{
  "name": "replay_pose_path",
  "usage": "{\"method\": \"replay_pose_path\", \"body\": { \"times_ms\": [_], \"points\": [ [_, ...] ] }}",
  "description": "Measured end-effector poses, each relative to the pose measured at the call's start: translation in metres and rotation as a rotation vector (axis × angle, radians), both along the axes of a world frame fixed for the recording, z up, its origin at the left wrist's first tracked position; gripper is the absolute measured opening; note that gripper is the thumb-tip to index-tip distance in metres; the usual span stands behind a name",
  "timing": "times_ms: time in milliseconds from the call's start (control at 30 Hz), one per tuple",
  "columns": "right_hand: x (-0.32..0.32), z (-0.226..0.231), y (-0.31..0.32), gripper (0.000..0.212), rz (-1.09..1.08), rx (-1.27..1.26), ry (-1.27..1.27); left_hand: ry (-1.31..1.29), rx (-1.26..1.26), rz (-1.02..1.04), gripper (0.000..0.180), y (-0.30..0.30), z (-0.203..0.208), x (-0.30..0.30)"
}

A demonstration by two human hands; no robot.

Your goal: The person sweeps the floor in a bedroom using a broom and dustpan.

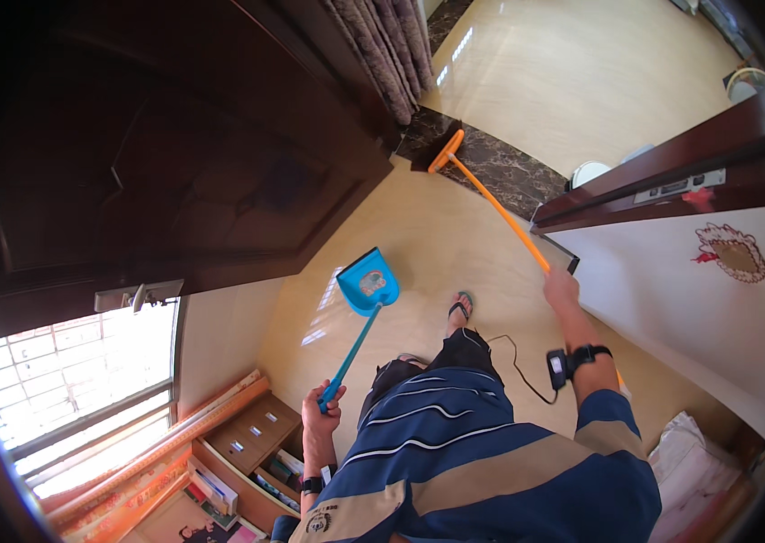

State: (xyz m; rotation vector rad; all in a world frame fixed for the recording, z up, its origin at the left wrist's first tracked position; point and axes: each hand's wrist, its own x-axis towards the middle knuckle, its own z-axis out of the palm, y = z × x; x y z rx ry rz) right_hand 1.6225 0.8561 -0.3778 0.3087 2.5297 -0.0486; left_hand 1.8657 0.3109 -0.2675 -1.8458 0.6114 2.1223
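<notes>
My left hand (321, 409) is closed around the handle of a blue long-handled dustpan (370, 281), whose pan hangs over or rests on the floor at left of centre; I cannot tell which. In my right hand (561, 288) is the orange stick of a broom (498, 206). The broom's orange head, with dark bristles, lies at the dark marbled doorway strip (509, 161), far from the dustpan.
A dark wooden door (174, 154) stands at the left, beside a purple curtain (391, 54). On the right is the door frame (672, 185) and a white wall. A wooden cabinet (265, 416) with books stands at lower left, and a pale sack (685, 466) at lower right.
</notes>
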Motion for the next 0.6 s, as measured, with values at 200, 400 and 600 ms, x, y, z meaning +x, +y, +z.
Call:
{"method": "replay_pose_path", "body": {
  "times_ms": [200, 400, 600],
  "points": [
    [0.128, 0.103, 0.055, 0.027, -0.157, -0.020, -0.013, -0.037, -0.011, -0.055, 0.020, -0.010, -0.006, -0.009],
    [0.135, 0.119, 0.027, 0.030, -0.207, -0.075, -0.049, -0.082, -0.002, -0.067, 0.019, -0.016, -0.013, -0.001],
    [0.032, 0.010, -0.057, 0.022, -0.074, -0.152, 0.033, -0.116, 0.011, -0.031, 0.019, -0.022, 0.004, 0.005]
  ]
}}
